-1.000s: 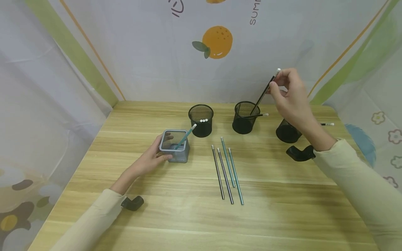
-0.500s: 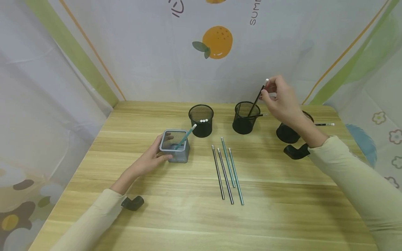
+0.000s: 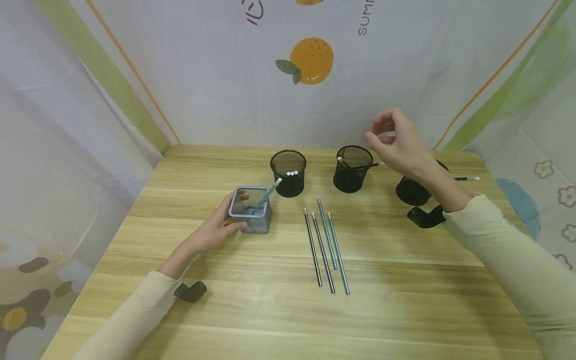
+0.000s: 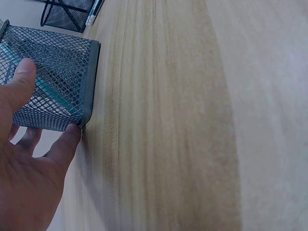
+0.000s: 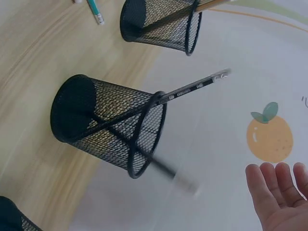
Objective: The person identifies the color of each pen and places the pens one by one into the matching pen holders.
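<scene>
My left hand [image 3: 218, 225] grips a grey square mesh pen holder [image 3: 256, 225], thumb and fingers on its sides. One teal pencil [image 3: 266, 196] leans inside it. In the left wrist view the thumb [image 4: 21, 84] presses the mesh. My right hand [image 3: 400, 142], fingers loosely bent and holding nothing, is above and to the right of the middle black round mesh pen cup [image 3: 347, 181]. Two black pencils lean in that cup. In the right wrist view one pencil [image 5: 192, 89] is sharp and the other pencil [image 5: 166, 169] is blurred by motion.
Another round cup [image 3: 289, 188] on the left shows several white pencil ends [image 3: 292, 173]. A third cup [image 3: 411, 194], with a black pencil [image 3: 466, 178] sticking out, is partly hidden by my right arm. Dark pencils [image 3: 313, 250] and teal pencils [image 3: 338, 252] lie mid-table [image 3: 252, 305].
My right hand has moved left and down, then let go of the black pencil, which now leans left in the middle cup. The left hand and grey holder have not moved.
</scene>
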`<state>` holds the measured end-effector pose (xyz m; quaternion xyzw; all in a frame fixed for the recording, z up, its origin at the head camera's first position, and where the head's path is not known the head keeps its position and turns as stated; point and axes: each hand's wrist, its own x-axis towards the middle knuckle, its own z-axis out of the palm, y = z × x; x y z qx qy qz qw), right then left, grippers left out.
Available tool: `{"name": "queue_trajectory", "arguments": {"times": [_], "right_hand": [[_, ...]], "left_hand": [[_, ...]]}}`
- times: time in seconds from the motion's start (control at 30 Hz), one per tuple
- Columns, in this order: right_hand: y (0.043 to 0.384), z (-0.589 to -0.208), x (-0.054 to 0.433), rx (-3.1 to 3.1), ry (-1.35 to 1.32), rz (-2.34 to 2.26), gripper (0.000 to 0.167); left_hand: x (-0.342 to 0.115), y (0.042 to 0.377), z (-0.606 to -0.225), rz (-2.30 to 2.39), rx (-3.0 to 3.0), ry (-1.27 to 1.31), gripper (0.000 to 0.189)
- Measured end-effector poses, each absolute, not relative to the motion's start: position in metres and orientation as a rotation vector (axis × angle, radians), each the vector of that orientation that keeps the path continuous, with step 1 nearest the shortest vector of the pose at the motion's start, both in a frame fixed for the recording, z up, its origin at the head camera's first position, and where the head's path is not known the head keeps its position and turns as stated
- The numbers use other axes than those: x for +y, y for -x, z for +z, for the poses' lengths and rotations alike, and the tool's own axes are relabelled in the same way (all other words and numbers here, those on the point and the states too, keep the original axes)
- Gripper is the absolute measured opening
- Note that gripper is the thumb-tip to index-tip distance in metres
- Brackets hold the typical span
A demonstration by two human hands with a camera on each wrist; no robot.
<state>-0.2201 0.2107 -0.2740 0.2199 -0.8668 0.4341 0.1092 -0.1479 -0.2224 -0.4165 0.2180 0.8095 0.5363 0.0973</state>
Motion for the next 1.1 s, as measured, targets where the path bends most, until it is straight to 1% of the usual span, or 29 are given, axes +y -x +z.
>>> {"name": "queue_trajectory", "arguments": {"times": [0.27, 0.57, 0.87, 1.1], "right_hand": [[0.212, -0.267, 0.207, -2.538, -0.641, 1.266, 0.037], [0.199, -0.267, 0.205, -2.462, -0.704, 1.294, 0.033], [0.188, -0.269, 0.204, -2.463, -0.775, 1.228, 0.031], [0.182, -0.275, 0.205, -2.483, -0.795, 1.312, 0.028]], "left_hand": [[-0.222, 0.147, -0.415, 1.585, 2.405, -0.645, 0.078], [-0.222, 0.148, -0.416, 1.587, 2.401, -0.638, 0.079], [-0.222, 0.148, -0.415, 1.589, 2.400, -0.635, 0.078], [-0.222, 0.147, -0.416, 1.590, 2.397, -0.640, 0.078]]}}
